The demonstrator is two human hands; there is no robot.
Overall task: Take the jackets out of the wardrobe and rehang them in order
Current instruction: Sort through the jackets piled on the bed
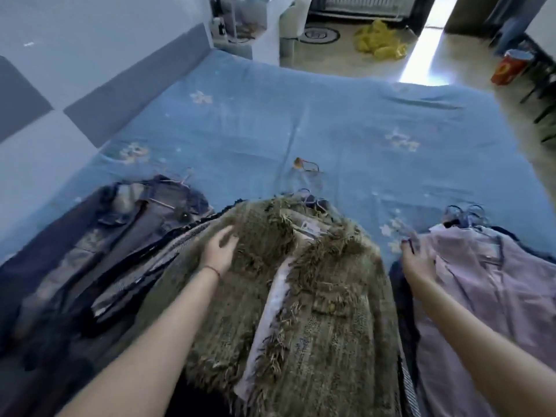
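Note:
Three piles of jackets lie on the bed [301, 121]. An olive-green fringed jacket [316, 296] lies in the middle, front open, on a hanger. My left hand [218, 249] rests flat on its left shoulder with relaxed fingers. A dark denim jacket [144, 218] on a hanger lies to the left, with a striped dark garment [141, 275] beside it. To the right is a pale lilac jacket [496, 281] on blue hangers [464, 215]. My right hand [416, 263] touches the lilac jacket's left edge; the image is blurred there.
A small orange-handled object [305, 165] lies on the blue sheet beyond the green jacket. Grey padded panels [135, 85] line the wall at left. Yellow bags [379, 40] and a red box [510, 67] sit on the floor past the bed.

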